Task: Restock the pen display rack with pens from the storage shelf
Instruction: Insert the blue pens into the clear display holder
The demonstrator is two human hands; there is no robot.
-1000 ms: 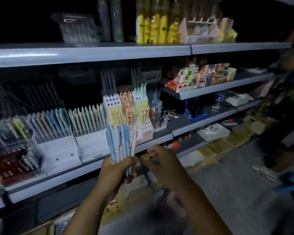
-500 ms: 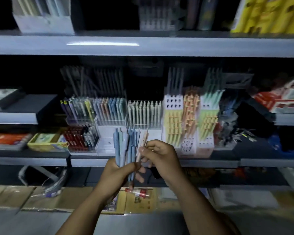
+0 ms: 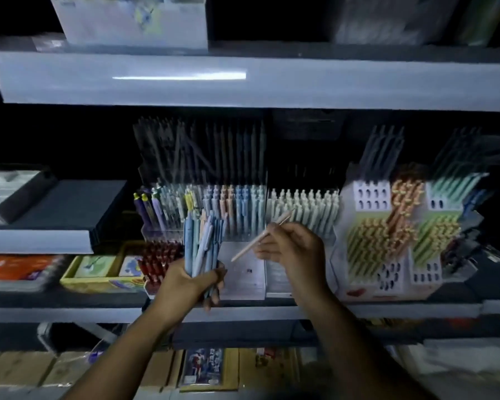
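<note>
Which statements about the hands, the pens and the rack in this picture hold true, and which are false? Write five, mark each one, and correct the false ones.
1. The left hand grips a bundle of pens. True.
2. The right hand holds nothing. False: its fingers pinch a single pale pen.
3. The single pale pen stands slotted in the display rack. False: it is held tilted in front of the rack.
4. Red pens stand just left of the left hand. True.
5. The bundle of pens is mostly blue. True.
</note>
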